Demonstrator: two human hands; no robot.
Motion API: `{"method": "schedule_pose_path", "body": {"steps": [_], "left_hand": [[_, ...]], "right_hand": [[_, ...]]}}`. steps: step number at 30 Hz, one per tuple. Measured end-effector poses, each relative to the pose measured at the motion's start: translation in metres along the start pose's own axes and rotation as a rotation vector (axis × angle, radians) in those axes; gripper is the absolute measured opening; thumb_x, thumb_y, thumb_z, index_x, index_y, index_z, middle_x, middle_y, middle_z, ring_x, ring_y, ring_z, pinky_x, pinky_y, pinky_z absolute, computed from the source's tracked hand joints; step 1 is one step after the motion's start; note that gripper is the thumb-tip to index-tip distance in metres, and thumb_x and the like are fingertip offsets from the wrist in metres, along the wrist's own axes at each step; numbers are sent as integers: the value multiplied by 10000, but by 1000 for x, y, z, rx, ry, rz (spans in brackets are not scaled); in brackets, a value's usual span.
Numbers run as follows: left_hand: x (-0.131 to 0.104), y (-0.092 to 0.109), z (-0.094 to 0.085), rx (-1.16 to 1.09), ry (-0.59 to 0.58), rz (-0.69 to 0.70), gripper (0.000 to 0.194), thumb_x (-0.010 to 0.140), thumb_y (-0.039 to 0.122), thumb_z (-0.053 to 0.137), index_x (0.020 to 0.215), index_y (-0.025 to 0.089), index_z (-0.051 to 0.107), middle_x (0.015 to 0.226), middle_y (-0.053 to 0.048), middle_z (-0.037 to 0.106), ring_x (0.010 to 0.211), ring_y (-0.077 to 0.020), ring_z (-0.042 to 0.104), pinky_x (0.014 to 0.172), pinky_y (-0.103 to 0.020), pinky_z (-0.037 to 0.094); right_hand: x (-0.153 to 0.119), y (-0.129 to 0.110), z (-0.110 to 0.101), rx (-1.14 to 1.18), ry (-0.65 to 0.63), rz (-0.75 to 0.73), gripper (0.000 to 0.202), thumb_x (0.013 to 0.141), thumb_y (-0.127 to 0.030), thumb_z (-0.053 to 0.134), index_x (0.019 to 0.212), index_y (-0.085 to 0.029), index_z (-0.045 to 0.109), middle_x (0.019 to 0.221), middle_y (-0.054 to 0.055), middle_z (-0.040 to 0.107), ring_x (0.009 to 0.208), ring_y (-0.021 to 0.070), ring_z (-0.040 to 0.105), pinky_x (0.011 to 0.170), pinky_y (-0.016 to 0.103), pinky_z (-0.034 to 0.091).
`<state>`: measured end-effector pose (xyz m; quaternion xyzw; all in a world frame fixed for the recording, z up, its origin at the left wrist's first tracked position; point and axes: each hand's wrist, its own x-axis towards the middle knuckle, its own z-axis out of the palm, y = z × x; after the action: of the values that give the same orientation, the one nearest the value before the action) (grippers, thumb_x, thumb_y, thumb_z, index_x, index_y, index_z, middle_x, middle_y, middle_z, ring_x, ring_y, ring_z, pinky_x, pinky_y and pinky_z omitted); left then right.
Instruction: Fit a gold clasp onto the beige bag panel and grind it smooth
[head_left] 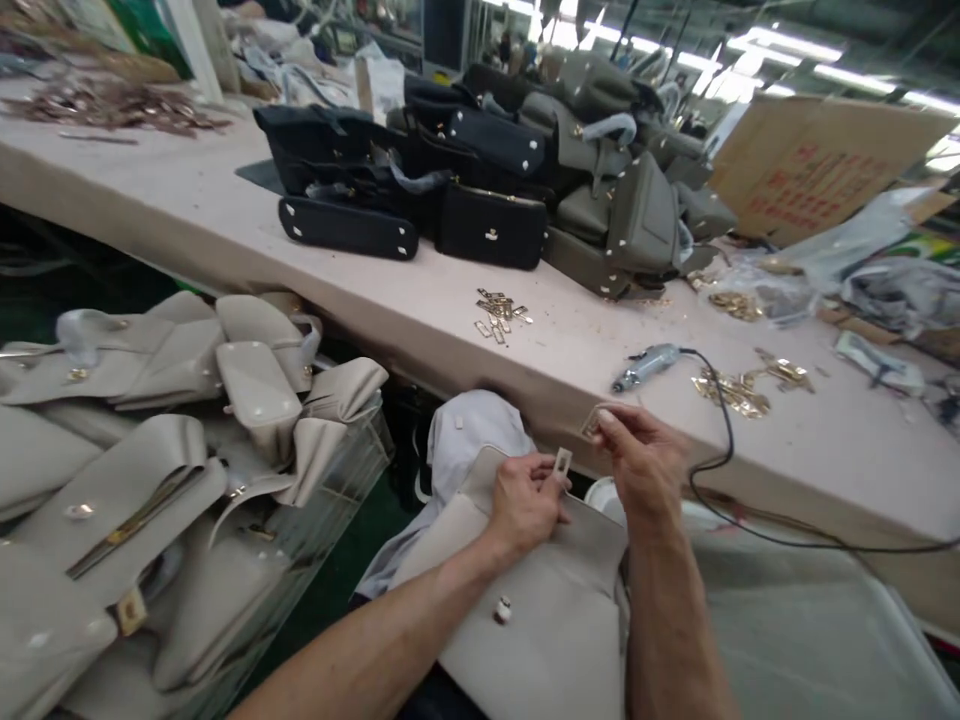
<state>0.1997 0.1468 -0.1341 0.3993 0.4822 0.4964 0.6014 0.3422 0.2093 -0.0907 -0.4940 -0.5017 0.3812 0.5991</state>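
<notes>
A beige bag [517,640] lies across the lap, a metal clasp [502,609] on its front. My left hand [527,503] is closed at the bag's flap, its fingers round a strap tab with a rectangular metal fitting [562,462]. Just to the right, my right hand [641,450] pinches a small metal frame [593,422] between thumb and fingers, apart from the tab. On the table beyond lie a grey electric screwdriver [646,367] and loose metal frames [501,315].
Beige bags [150,350] fill a wire crate [330,540] at the left. Black bags [349,228] and olive bags [649,215] stand on the table [420,310]. A black cable [795,542] loops at right, near a carton [825,165].
</notes>
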Motion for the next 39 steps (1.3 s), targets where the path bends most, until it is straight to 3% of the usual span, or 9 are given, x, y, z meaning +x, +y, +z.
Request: {"method": "schedule_pose_path", "body": {"steps": [3, 7, 14, 20, 26, 32, 39], "left_hand": [[0, 0, 2, 5, -63, 8, 195, 913, 247, 604, 902, 115, 748, 648, -53, 713, 482, -151, 675, 483, -198, 508], [0, -3, 4, 26, -134, 16, 268, 945, 258, 553, 1021, 122, 770, 611, -35, 699, 505, -166, 690, 495, -207, 527], [0, -5, 3, -35, -173, 51, 320, 964, 283, 534, 1113, 132, 773, 718, -38, 722, 557, -152, 716, 514, -194, 555], [-1, -8, -3, -8, -150, 40, 314, 969, 261, 521, 1096, 141, 781, 624, -35, 719, 546, -166, 714, 542, -214, 573], [1, -9, -3, -29, -152, 48, 310, 963, 259, 550, 1137, 155, 785, 682, -42, 743, 549, -174, 718, 527, -222, 567], [-2, -3, 1, -54, -146, 72, 282, 948, 286, 589, 1070, 127, 788, 810, -79, 777, 501, -147, 691, 458, -192, 510], [-5, 3, -2, -34, -153, 110, 252, 944, 275, 598, 939, 115, 792, 574, -32, 685, 452, -134, 649, 443, -166, 453]], "right_hand": [[-35, 10, -14, -33, 41, 62, 249, 813, -337, 848, 965, -152, 780, 697, 35, 689, 582, 130, 609, 559, 255, 498], [-51, 13, -17, -76, 0, 79, 247, 834, -368, 823, 962, -162, 781, 677, 29, 681, 588, 148, 622, 589, 286, 532], [-52, 16, -15, -127, -92, 105, 231, 836, -361, 819, 950, -162, 790, 693, 30, 696, 602, 147, 629, 613, 280, 545], [-54, 25, -23, -108, -21, 113, 251, 840, -361, 826, 983, -160, 780, 671, 24, 688, 581, 145, 629, 609, 269, 534], [-56, 11, -21, -229, -73, 116, 274, 839, -396, 809, 964, -155, 776, 652, 21, 675, 564, 140, 617, 563, 247, 524], [-56, 7, -13, -225, -39, 162, 326, 790, -434, 830, 928, -145, 771, 718, 39, 706, 559, 128, 615, 537, 233, 523], [-54, 5, -11, -225, -87, 303, 448, 719, -513, 855, 910, -115, 783, 645, 47, 678, 501, 115, 548, 471, 227, 469]]}}
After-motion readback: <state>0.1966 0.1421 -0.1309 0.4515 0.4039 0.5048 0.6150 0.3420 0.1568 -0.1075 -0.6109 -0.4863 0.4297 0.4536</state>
